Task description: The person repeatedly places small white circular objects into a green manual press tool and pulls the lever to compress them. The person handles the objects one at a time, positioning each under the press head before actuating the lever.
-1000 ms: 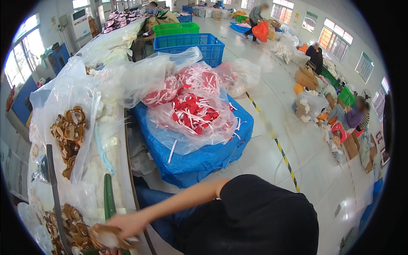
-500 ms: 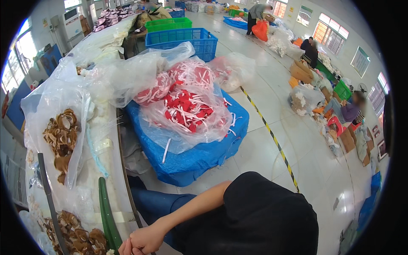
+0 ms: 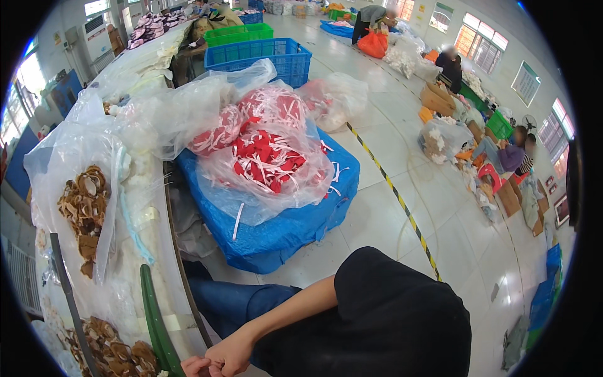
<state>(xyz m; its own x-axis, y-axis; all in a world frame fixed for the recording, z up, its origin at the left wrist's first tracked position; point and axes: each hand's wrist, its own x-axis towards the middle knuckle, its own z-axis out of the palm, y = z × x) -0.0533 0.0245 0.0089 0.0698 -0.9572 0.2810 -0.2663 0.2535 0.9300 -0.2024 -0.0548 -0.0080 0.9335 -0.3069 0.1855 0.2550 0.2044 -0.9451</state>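
Observation:
My right hand (image 3: 231, 353) is at the lower edge, beside the table edge, its fingers curled in a pinch. A few bent fingers against it look like those of my left hand (image 3: 196, 366), which is mostly cut off by the frame. What the two hands hold between them is too small and hidden to make out. Just left of them lies a long green strip (image 3: 157, 320) with small pale dots. Farther left, a heap of small brown fuzzy pieces (image 3: 110, 349) rests on the table, crossed by a dark grey rod (image 3: 70, 295).
A clear plastic bag (image 3: 47, 154) holds more brown pieces. Right of the table (image 3: 157, 245), bags of red pieces with white strips (image 3: 270, 157) sit on a blue-covered stack (image 3: 282, 245). Behind stand a blue crate (image 3: 301, 63) and a green crate (image 3: 239, 34). Several people work at the right.
The view has shifted slightly, so the surroundings sit a little farther left. My hands stay together at the lower edge, with the fingers posed a little differently.

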